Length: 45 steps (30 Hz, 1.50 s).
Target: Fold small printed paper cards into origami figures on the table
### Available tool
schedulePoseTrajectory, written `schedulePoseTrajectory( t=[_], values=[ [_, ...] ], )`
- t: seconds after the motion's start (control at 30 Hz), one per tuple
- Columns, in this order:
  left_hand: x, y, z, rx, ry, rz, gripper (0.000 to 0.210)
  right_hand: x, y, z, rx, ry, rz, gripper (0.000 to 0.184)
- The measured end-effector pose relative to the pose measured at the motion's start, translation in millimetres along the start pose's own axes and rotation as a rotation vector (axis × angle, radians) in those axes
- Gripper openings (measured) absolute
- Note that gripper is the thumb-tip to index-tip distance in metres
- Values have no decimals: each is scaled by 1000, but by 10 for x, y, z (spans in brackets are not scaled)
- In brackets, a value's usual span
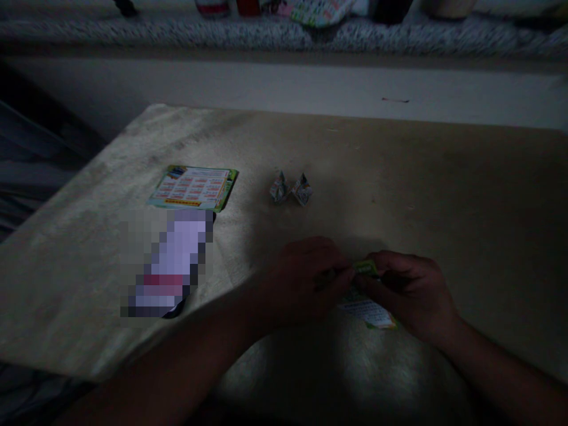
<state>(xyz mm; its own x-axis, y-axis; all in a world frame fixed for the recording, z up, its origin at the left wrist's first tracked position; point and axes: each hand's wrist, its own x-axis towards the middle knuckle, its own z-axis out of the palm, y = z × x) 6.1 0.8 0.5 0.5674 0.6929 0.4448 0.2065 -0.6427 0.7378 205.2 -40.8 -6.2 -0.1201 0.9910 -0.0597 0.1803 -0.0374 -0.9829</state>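
Note:
Both hands meet at the front of the table, right of the middle. My left hand (317, 275) is closed, its thumb and fingers pinching one side of a small green printed paper (366, 267). From the other side my right hand (408, 290) grips the same paper between thumb and fingers. Just below the fingertips shows a white printed paper with green edges (375, 312); whether it is part of the held paper I cannot tell. Beyond the hands stand two small pointed folded paper pieces, the left one (279, 188) and the right one (302, 190), side by side.
A stack of printed green-and-white sheets (195, 186) lies at the left, with a blurred-out phone (177, 257) in front of it. The table (426, 171) has its far edge near a white wall. Above runs a speckled stone ledge (133, 35) holding several items, including a packet (319, 10).

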Motion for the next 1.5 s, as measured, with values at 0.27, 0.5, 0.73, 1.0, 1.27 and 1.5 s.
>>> schedulePoseTrajectory(
  t=[0.27,0.5,0.73,1.0,1.27,1.5],
  values=[
    [15,16,-24,-42,-235,-69,24,-27,6,-30,242,-201,178,20],
    [3,-10,8,16,-239,150,21,-5,-5,-36,383,-275,309,19],
    [31,33,-34,-66,-311,-50,25,-2,-61,-59,388,-230,294,15],
    [39,48,-17,-73,-269,-47,25,9,-112,-80,321,-198,277,17],
    [45,23,11,-174,-241,-159,26,32,-128,-96,330,-181,289,17],
    [48,52,9,-234,-253,-212,31,34,-141,-68,331,-212,291,14]
  ],
)
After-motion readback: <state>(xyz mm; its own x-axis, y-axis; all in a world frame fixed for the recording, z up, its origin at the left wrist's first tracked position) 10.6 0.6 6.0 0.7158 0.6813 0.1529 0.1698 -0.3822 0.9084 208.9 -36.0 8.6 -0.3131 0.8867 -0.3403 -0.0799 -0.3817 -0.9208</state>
